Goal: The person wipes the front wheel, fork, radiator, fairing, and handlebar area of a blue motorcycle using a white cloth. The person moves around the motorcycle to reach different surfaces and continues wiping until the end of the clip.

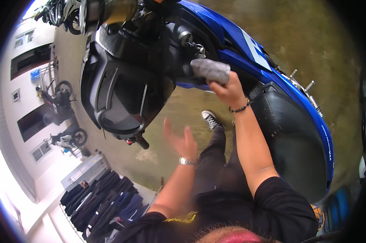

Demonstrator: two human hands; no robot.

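Concrete yard floor below me. My left hand open, fingers spread, holding nothing, free space around. Farther, my right hand grasping grey cloth, long axis left-right, pressed on blue scooter panel edge, beside black seat.

Blue and black scooter, grey cloth

The scooter has blue panels with a white patch, a black seat and black front. The cloth is grey. The right hand wears a black bead bracelet, the left hand a silver watch. Sleeves are black.
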